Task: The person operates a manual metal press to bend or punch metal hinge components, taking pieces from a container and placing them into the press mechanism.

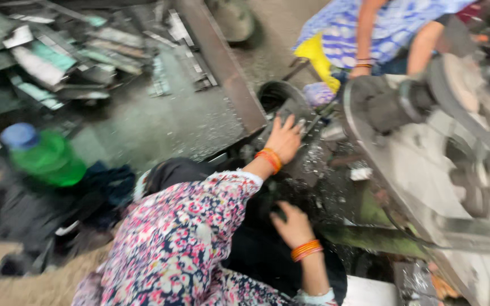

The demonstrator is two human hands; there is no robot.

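A grimy workshop floor is lying underneath. The left hand (283, 137) is spreading wide on a dark metal part (296, 110), likely heavy, stiff; the right hand (293, 225) is curling loosely, empty.

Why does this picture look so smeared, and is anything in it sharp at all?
Head view: motion blur smears everything, worst on the green bottle and the grey machine at right; the left hand and right hand are softened but readable; the light is flat daylight, without glare.
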